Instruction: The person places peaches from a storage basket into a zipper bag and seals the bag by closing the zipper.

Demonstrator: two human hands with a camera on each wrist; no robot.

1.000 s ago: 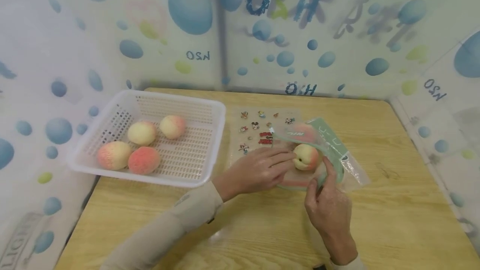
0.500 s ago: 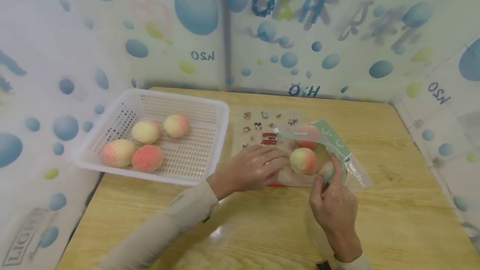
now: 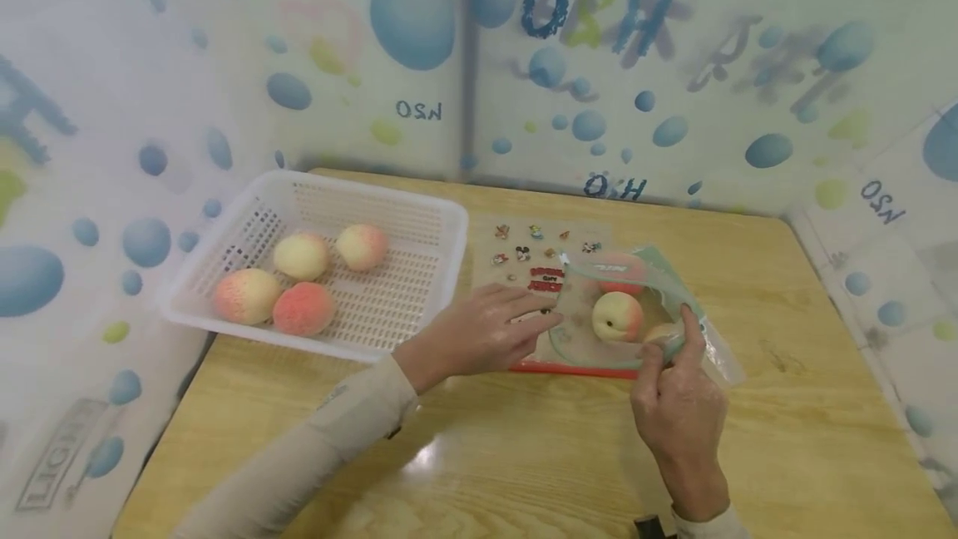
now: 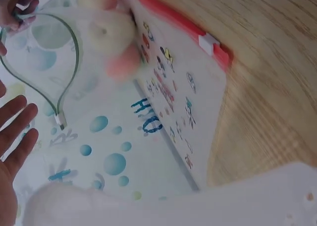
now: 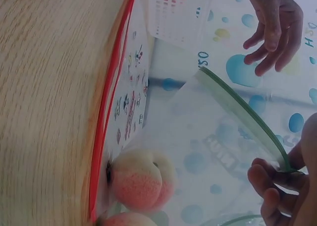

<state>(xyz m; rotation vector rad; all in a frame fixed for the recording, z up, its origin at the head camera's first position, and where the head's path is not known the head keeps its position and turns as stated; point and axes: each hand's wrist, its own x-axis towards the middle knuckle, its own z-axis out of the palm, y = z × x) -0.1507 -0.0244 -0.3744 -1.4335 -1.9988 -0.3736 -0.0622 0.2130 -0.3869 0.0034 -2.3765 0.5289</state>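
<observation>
A clear zip bag [image 3: 580, 339] with a green rim lies in the middle of the table, its mouth spread. Inside sits a yellow-and-pink peach [image 3: 617, 317]; a redder peach [image 3: 621, 273] shows behind it through the plastic. A third peach [image 3: 662, 334] is partly hidden by my right hand [image 3: 683, 406]. That hand pinches the bag's green rim [image 5: 257, 124] between thumb and fingers. My left hand [image 3: 486, 331] hovers left of the mouth, holding nothing; in the left wrist view its fingers [image 4: 21, 149] are straight and spread.
A white plastic basket [image 3: 437, 289] with several peaches stands at the left. Under the clear bag lies a flat, cartoon-printed bag [image 3: 490, 231] with a red slide closure [image 4: 173, 10]. A patterned wall [image 3: 539, 131] rises behind the wooden table [image 3: 524, 456].
My left hand has released the peach in the bag and drawn back leftward. That peach has turned over between frames. My right hand keeps its pinch on the rim, and the view has shifted slightly.
</observation>
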